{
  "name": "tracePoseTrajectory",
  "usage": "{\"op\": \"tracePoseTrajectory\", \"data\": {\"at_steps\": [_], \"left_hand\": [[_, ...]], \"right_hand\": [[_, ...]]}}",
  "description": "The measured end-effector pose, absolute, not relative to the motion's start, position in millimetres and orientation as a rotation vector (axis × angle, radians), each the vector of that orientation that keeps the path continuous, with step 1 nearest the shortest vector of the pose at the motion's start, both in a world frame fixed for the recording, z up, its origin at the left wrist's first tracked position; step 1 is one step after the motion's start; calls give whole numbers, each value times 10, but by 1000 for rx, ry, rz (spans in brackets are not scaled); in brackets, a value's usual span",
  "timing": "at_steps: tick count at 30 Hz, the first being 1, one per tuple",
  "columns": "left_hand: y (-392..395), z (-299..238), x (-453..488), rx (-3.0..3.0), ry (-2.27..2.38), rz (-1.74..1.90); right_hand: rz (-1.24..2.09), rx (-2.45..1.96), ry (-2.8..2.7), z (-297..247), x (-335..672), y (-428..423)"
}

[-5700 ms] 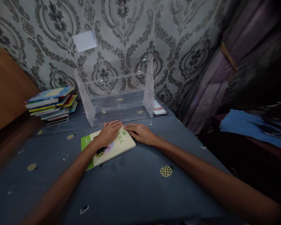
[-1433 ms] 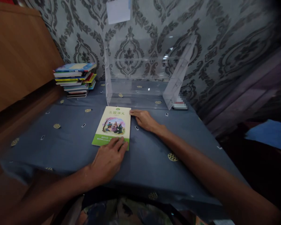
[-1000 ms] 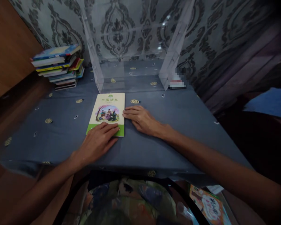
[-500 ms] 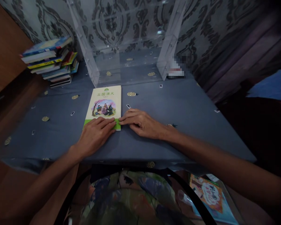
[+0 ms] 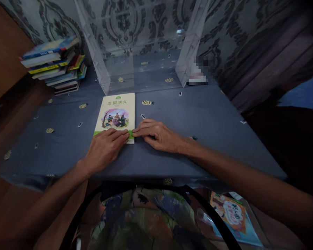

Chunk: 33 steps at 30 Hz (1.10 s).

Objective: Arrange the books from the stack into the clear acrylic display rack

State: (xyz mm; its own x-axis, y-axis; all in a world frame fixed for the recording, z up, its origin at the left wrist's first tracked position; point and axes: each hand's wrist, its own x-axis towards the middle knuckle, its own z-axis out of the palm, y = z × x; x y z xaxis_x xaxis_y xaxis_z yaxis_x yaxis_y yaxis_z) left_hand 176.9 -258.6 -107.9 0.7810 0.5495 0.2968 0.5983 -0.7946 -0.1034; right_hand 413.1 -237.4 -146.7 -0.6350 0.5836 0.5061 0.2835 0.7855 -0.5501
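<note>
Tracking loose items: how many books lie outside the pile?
2 visible: the pale book, partly under the left hand, and the orange book at lower right; others may be hidden.

This looks like a room in a home. Scrolled, leafy wallpaper (image 5: 58,24) covers the wall along the top of the frame, and a purplish curtain (image 5: 266,52) hangs at the upper right. The desk (image 5: 216,118) wears a blue-grey cloth (image 5: 65,149) printed with pineapples. A pile of books (image 5: 53,66) at upper left and a bright picture-covered book (image 5: 233,215) at lower right suggest a study corner.
</note>
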Motion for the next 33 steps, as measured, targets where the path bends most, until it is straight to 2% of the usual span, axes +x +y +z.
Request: {"op": "tracePoseTrajectory", "data": {"at_steps": [13,22,29,33], "left_hand": [[-2676,-1232,1746,-2693,-931,-326],[-2839,-1288,1713,-2744,-905,-456],[-2915,-1270,1743,-2778,-902,-374],[-2926,-1251,1800,-2732,-876,-360]], "right_hand": [[243,-547,-2509,-1390,4116,-2507],[430,-547,-2339,-1467,4133,-2431],[280,-577,-2446,-1483,4119,-2463],[331,-603,-2428,-1462,4121,-2465]]}}
